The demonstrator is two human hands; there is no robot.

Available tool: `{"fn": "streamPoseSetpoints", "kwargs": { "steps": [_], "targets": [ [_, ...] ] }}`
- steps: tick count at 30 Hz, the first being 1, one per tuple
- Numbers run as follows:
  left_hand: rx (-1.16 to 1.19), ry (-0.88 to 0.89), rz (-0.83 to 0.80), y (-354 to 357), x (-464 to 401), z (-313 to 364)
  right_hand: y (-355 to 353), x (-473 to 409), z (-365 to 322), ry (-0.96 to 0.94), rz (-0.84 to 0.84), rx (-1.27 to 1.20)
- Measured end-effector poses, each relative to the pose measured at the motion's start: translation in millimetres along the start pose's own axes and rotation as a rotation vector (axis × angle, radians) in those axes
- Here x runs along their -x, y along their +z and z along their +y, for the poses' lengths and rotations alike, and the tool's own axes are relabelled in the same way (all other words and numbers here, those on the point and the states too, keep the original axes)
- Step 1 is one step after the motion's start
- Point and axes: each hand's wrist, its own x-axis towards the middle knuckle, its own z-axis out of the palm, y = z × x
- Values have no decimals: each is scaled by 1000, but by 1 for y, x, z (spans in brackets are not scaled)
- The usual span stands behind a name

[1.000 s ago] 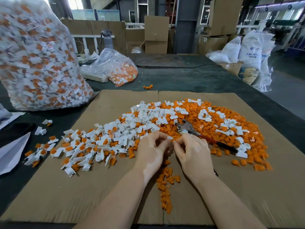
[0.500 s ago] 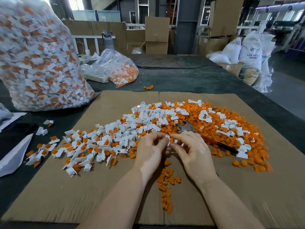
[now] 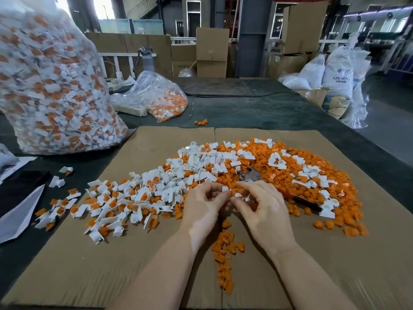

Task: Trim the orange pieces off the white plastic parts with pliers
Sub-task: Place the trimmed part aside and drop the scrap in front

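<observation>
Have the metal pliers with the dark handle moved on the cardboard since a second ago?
No. The metal pliers lie in the same spot among the orange pieces, handle toward the right.

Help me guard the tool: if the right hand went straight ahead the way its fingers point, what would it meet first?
Probably the white part pinched between the right hand and left hand; then the left hand's fingertips. The pliers lie beyond, off that line. Depth is unclear.
</observation>
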Motion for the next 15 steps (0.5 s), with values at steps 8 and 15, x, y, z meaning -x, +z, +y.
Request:
{"fn": "streamPoseSetpoints", "kwargs": {
  "steps": [8,15],
  "targets": [
    [87,-22,37,2,-4,1,-29,-17,18,559,-462,583],
    [180,-113,54,2,-10,4,-35,-31,16,634,-620,525]
  ]
}}
